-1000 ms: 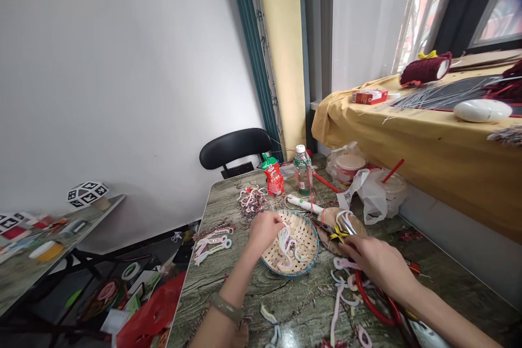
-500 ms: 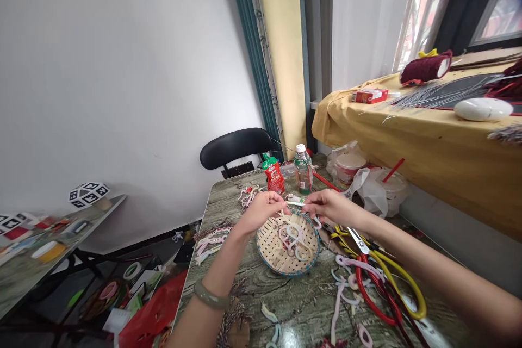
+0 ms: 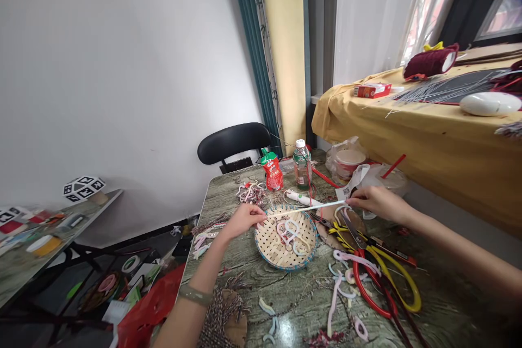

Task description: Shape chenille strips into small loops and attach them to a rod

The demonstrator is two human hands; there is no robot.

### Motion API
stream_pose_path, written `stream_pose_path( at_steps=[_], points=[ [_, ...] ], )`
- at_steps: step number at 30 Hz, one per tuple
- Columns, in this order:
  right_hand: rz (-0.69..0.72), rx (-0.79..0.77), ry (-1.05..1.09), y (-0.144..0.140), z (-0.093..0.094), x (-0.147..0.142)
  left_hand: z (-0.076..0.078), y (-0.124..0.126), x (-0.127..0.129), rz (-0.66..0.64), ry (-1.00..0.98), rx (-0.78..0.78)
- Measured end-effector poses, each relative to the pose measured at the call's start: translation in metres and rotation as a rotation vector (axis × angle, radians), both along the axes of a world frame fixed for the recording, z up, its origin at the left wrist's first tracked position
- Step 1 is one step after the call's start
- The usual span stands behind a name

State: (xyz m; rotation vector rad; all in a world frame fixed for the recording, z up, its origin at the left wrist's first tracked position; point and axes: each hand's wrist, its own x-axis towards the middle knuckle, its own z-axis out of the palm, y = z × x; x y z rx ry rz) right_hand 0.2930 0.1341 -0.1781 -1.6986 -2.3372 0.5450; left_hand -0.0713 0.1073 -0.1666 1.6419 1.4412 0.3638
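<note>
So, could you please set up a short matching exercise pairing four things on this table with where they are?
Things:
1. white strip
2. woven basket
3. green-capped bottle
4. red loop

Places:
a. at the table's far edge beside the red pouch
b. stretched between left hand and right hand
c. under the strip, holding pink and white loops
d. on the table right of the basket

Pairs: 1-b, 2-c, 3-a, 4-d

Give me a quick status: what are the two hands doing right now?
Left hand and right hand each pinch one end of a pale strip, stretched straight. Strip spans above the woven basket. Nothing blocking it.
</note>
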Motion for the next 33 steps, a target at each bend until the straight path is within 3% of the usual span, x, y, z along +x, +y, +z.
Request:
stream_pose_path(
  at_steps=[7, 11, 14, 17, 20, 24, 29, 33],
  points=[
    [-0.089, -0.039, -0.062, -0.010, -0.021, 0.017, -0.027, -0.010, 0.005, -0.004, 0.013, -0.007],
    [-0.124, -0.008, -0.002, -0.022, -0.015, -0.004, -0.032, -0.013, 0.020, -0.013, -0.024, 0.052],
    [-0.030, 0.008, 0.153, -0.033, -0.005, -0.047, -0.023, -0.016, 0.042, -0.025, -0.093, 0.137],
    [0.163, -0.076, 0.341, -0.040, 0.006, -0.090, -0.007, -0.020, 0.067, -0.030, -0.189, 0.223],
    [0.269, -0.145, 0.445, -0.041, 0.016, -0.105, 0.005, -0.021, 0.085, 0.011, -0.249, 0.311],
    [0.177, -0.059, 0.442, -0.040, 0.032, -0.070, -0.001, -0.019, 0.094, 0.039, -0.219, 0.381],
    [-0.073, 0.162, 0.414, -0.051, 0.063, -0.012, -0.033, -0.030, 0.125, -0.114, -0.065, 0.405],
    [-0.194, 0.252, 0.464, -0.073, 0.083, 0.009, -0.057, -0.039, 0.161, -0.221, 0.109, 0.355]
  ],
)
